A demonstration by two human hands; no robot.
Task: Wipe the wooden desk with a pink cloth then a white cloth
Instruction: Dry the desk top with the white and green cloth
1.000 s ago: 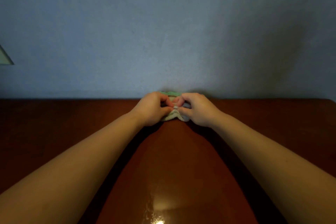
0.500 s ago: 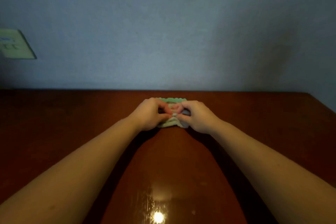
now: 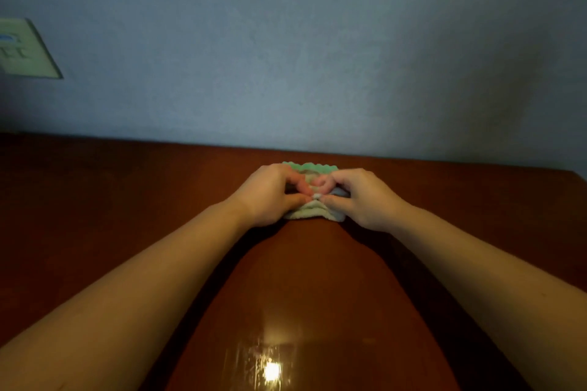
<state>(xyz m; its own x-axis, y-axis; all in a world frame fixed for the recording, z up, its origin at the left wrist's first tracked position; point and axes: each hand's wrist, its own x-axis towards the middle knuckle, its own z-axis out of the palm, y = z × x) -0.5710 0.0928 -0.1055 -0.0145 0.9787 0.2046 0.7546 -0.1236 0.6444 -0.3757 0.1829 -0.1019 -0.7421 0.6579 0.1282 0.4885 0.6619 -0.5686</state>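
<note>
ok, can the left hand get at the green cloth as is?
Probably yes: the left hand grips the cloth pile, and the green cloth shows bare just past its fingers.

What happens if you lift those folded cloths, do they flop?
Probably floppy: the folded cloths bunch and wrinkle where the left hand and right hand pinch them. Likely light, being thin soft layers, which may slide on the glossy wooden desk.
</note>
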